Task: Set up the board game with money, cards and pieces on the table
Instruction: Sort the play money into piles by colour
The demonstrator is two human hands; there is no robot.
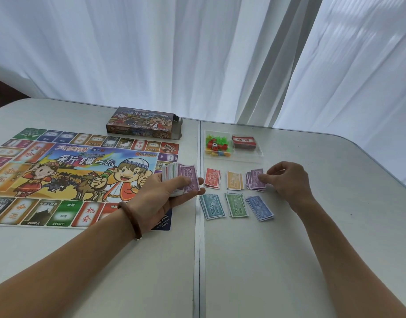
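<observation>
Left hand (167,198) clasps a mixed paper-banknote wad (187,174) beside the colourful board (59,171); right hand (289,182), pinching the purple note pile (254,182), should square it.

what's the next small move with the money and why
Probably the right hand takes the purple 5000 paper note topping the mixed stack in the left hand and lays it on the purple note pile it touches; colours are piled separately.
</observation>
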